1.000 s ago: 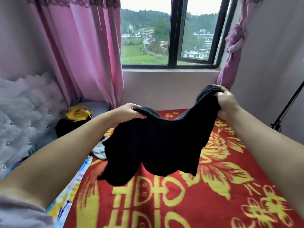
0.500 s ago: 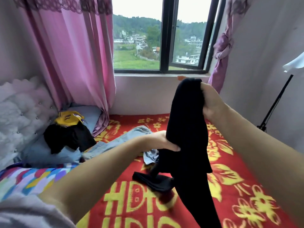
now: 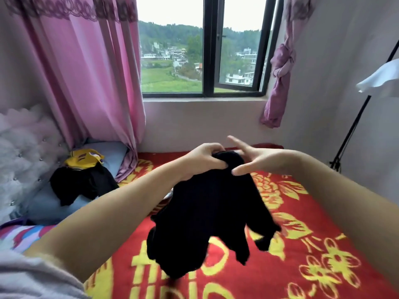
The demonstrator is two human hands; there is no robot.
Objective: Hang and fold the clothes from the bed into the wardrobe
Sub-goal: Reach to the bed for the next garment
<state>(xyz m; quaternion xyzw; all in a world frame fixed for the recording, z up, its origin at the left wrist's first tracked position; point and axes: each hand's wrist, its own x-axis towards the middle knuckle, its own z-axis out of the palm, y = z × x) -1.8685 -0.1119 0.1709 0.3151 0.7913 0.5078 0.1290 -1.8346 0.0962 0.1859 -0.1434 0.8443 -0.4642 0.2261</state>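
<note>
You hold a black garment [image 3: 213,203] in the air above the bed [image 3: 323,244].

It hangs straight down, bunched at the top. Your left hand [image 3: 205,160] grips that top; your right hand [image 3: 252,158], fingers spread, touches it alongside, equally near.

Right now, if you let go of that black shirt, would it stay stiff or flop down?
Probably flop. The black shirt already droops in loose folds below the left hand, which grips its bunched top, so it looks soft. It also seems light: one hand carries it while the right hand has its fingers spread. It would likely land quietly on the red blanket.
</note>
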